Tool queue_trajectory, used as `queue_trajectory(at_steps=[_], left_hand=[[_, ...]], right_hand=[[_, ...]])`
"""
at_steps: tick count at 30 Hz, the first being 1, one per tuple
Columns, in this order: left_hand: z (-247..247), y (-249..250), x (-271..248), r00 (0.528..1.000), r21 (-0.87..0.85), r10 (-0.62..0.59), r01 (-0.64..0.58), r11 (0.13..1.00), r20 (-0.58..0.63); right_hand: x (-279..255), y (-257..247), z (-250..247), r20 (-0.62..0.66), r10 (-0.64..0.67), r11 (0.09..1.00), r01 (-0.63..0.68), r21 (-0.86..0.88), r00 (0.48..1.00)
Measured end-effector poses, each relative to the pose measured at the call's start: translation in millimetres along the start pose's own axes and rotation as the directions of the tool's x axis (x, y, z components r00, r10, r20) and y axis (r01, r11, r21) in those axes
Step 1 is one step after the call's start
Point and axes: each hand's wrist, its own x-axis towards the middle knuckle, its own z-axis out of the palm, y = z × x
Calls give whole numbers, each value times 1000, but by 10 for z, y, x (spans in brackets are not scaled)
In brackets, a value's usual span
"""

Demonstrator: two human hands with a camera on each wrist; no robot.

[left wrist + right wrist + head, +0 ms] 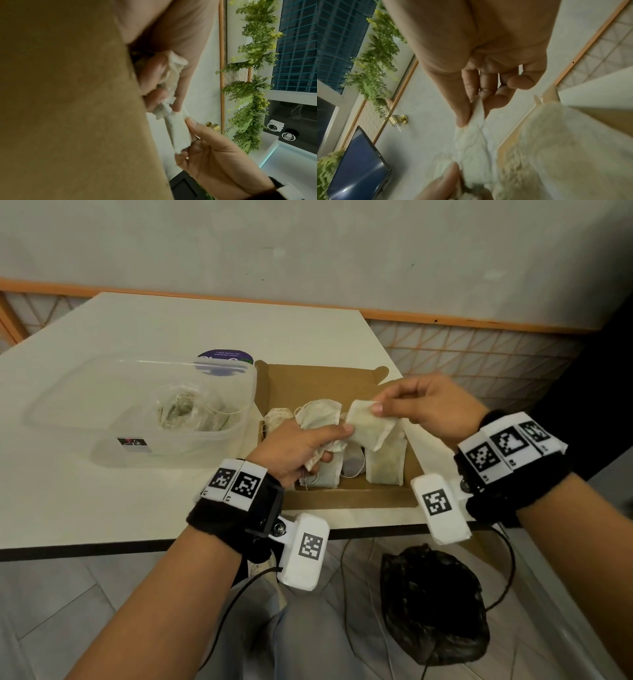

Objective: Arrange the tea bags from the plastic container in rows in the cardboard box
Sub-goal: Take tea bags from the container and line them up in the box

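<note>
Hands meet over the cardboard box (342, 381), which sits on the worktop (137, 337). The right hand (431, 409) pinches the far end of one tea bag (368, 428) with thumb and finger. The left hand (294, 446) curls round a bunch of tea bags (318, 416) and touches the near end of that bag. The bag's long side runs from one hand to the other, just above the bags lying in the box. Beside the box, on its left, the plastic container (144, 409) has more bags.

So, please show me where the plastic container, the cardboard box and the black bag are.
plastic container (72, 419): head view, on its clear left wall.
cardboard box (308, 385): head view, on the bare far floor.
black bag (435, 604): head view, on its crumpled middle, under the table edge.
</note>
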Motion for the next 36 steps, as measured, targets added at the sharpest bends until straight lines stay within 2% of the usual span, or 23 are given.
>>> queue_trajectory(at_steps=[3, 10, 13, 19, 24, 26, 30, 33, 36], left_hand=[[-15, 6, 24, 999, -58, -20, 17, 998, -45], [-33, -9, 36, 995, -107, -25, 15, 994, -92], [-29, 3, 30, 996, -126, -24, 13, 992, -86], [-17, 4, 23, 994, -119, -29, 17, 993, -101], [-28, -4, 41, 994, -127, -36, 23, 992, -101], [-33, -4, 47, 994, -131, -38, 25, 991, -99], [-35, -10, 67, 994, -120, -39, 27, 992, -102], [-34, -11, 78, 993, -119, -38, 25, 993, -111], [-41, -20, 79, 995, -132, -30, 17, 991, -99]], right_hand=[[-73, -59, -169, 14, 9, 991, -7, -137, 1000], [-277, 17, -228, 199, 107, 920, -21, -391, 974], [-182, 179, -152, 173, 118, 865, -16, -502, 978], [19, 349, -74, 73, 81, 812, -23, -583, 994], [-72, 270, -91, -3, -70, 733, 49, -678, 998], [-213, 265, -73, 2, -113, 692, 80, -718, 994], [-399, 312, 31, 78, -30, 473, 83, -877, 996], [-374, 352, 69, 43, -9, 433, 43, -901, 999], [-320, 389, 66, -8, 6, 432, -10, -902, 1000]])
